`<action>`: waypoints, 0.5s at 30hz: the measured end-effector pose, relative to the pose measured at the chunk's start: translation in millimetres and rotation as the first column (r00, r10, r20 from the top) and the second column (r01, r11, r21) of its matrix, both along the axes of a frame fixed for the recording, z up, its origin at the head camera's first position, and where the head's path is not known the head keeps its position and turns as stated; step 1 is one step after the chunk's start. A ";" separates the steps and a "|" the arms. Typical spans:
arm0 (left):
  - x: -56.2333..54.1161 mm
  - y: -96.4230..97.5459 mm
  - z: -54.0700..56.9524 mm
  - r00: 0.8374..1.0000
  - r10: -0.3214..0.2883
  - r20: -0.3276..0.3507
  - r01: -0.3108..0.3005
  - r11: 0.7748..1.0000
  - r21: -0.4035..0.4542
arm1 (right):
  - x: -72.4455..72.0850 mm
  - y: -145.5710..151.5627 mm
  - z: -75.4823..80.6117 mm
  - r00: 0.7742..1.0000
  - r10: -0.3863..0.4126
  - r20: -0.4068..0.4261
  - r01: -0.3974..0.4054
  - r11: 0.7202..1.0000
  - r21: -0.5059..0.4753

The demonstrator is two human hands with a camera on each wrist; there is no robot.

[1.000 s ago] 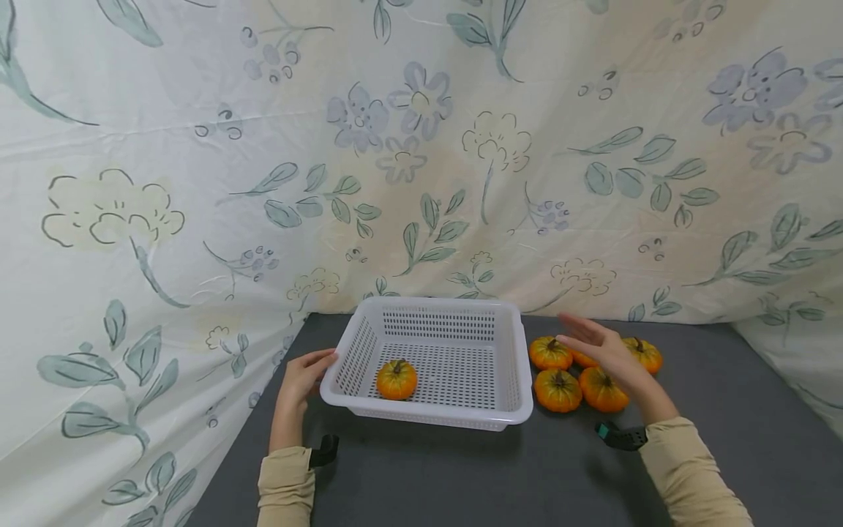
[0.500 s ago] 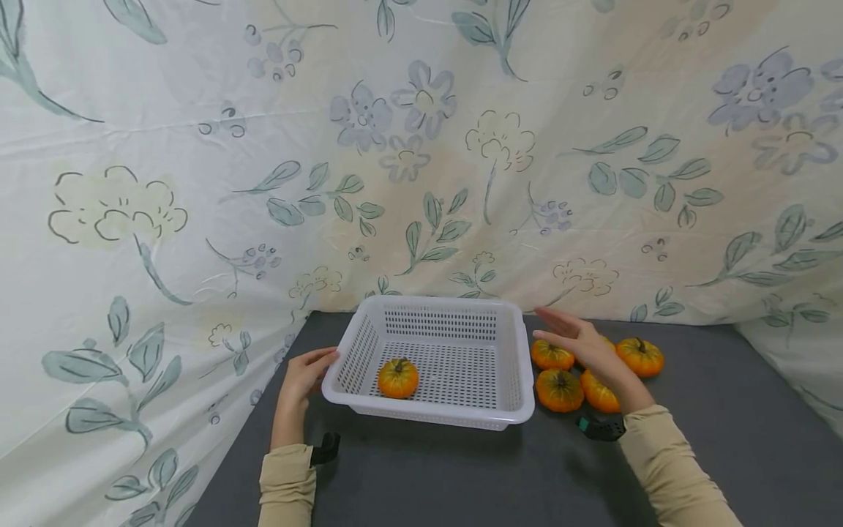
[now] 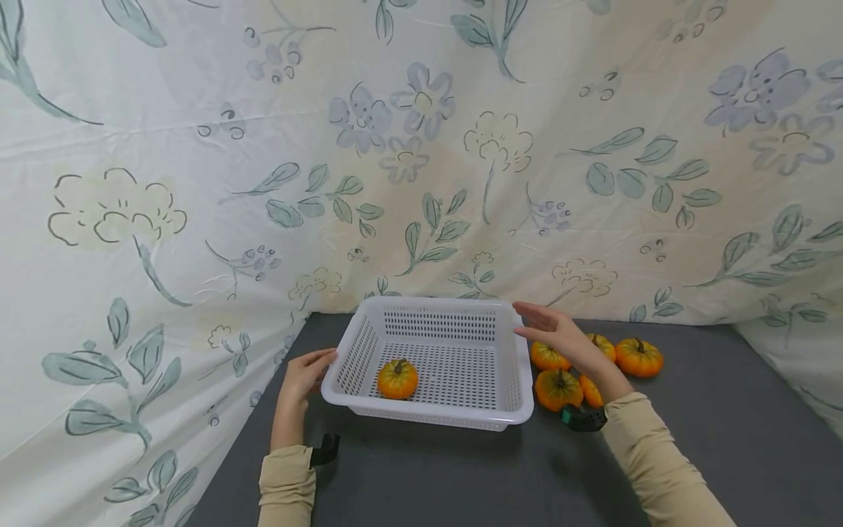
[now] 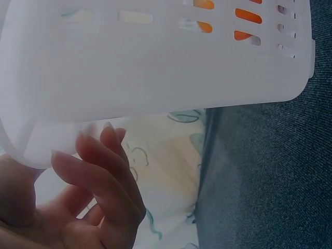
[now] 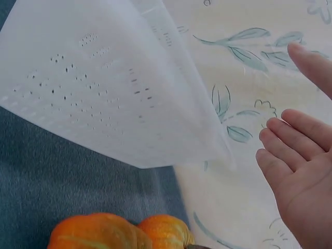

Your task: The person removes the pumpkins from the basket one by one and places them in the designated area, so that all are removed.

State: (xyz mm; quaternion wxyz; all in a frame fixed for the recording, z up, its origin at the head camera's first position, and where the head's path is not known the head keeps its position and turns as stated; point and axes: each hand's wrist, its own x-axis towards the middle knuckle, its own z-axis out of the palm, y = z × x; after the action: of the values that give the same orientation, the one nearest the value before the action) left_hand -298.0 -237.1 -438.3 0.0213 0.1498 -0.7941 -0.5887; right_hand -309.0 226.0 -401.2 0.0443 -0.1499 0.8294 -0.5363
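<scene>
A white plastic basket (image 3: pixel 428 416) with slotted walls stands on the dark table, one orange pumpkin (image 3: pixel 397 379) inside near its left front. My left hand (image 3: pixel 305 377) holds the basket's left rim. In the left wrist view, the thumb lies at the rim and the curled fingers (image 4: pixel 98 176) reach in beneath it. My right hand (image 3: pixel 560 333) is held up by the basket's right rim, its fingertips overlapping the back right corner. In the right wrist view its fingers (image 5: pixel 295 140) are straight and apart from the basket wall, with nothing in them.
Several more pumpkins (image 3: pixel 558 389) sit on the table right of the basket, below my right forearm and partly hidden by it. Another pumpkin (image 3: pixel 639 357) lies farthest right. A floral cloth (image 3: pixel 421 183) hangs behind the table (image 3: pixel 435 483).
My right hand has moved left from over the pumpkins to the basket's right rim, uncovering the pumpkins at the far right. The left hand and basket stay in place.
</scene>
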 end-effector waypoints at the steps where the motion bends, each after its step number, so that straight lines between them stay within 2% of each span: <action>1: 0.2 -0.1 -0.1 1.000 -0.003 -0.002 0.003 1.000 -0.001 | -0.6 -1.9 0.7 1.000 0.003 0.000 -0.003 1.000 0.004; 15: -2.4 -0.2 -1.9 1.000 -0.007 -0.016 0.007 1.000 -0.012 | -2.8 -19.1 1.1 0.999 0.040 0.002 -0.040 0.999 0.005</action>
State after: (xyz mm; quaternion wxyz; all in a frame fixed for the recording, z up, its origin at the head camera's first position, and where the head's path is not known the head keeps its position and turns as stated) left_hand -300.4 -237.2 -440.2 0.0264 0.1425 -0.7978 -0.5853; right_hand -311.7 206.9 -400.1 0.0561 -0.1657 0.8276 -0.5334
